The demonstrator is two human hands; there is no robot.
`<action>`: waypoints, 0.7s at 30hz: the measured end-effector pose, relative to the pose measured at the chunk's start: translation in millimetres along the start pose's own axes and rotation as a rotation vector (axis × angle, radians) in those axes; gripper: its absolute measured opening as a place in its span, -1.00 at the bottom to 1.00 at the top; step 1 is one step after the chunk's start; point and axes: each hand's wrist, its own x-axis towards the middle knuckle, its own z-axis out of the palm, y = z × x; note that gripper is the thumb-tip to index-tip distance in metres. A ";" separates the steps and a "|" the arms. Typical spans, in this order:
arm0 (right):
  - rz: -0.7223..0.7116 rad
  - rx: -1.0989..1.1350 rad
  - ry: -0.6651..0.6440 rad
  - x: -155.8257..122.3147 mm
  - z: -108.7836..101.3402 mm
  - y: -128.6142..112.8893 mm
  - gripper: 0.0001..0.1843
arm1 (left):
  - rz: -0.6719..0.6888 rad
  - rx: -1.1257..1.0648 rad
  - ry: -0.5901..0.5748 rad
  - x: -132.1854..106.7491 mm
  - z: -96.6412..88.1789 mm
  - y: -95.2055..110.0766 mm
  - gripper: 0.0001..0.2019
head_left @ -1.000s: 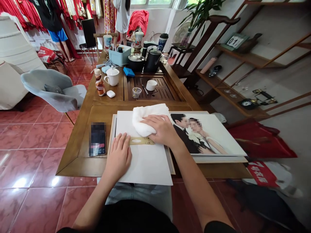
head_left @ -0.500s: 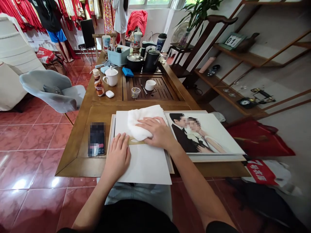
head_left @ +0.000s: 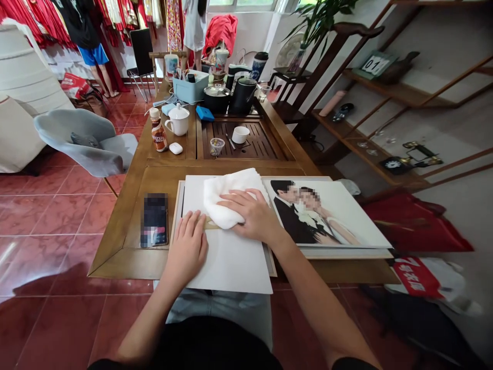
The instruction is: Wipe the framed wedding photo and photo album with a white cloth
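A white board (head_left: 231, 267) lies in front of me at the table's near edge, its lower end jutting past the edge. My left hand (head_left: 189, 244) rests flat on its left side, fingers stretched forward. Under my right hand (head_left: 254, 216) is a folded white towel (head_left: 223, 198), gripped and pressed against the board. The towel mostly covers a tan strip (head_left: 210, 224) on the board. Part of a pale frame (head_left: 271, 261) shows beneath the board. To the right lies a large photo print (head_left: 346, 208) of a couple.
A phone (head_left: 154, 221) lies left of the board. Farther back stand a drink bottle (head_left: 158, 131), a lidded white mug (head_left: 178, 121), a tea tray (head_left: 265, 144) with a small white cup (head_left: 241, 134), and a black kettle (head_left: 242, 96). A grey chair (head_left: 82, 139) is at left.
My right hand and the towel have shifted slightly towards me, covering more of the tan strip. My left hand stays in place. A dark shadow now falls on the floor at left.
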 end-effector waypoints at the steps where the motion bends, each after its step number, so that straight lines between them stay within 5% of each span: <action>1: -0.015 0.015 -0.011 -0.1 -0.3 -1.1 -0.50 | -0.001 -0.003 0.000 0.1 -0.1 0.0 -0.53; 8: 0.088 -0.005 0.069 5.4 -2.5 19.7 -0.50 | -0.006 -0.006 -0.008 0.1 -0.2 0.1 -0.53; 15: -0.017 0.035 -0.017 0.4 0.2 2.2 -0.48 | -0.004 -0.003 0.011 -0.5 1.8 0.1 -0.54; 21: 0.047 0.005 0.041 3.4 -1.7 14.2 -0.49 | -0.004 0.000 0.006 -0.5 2.5 -0.2 -0.53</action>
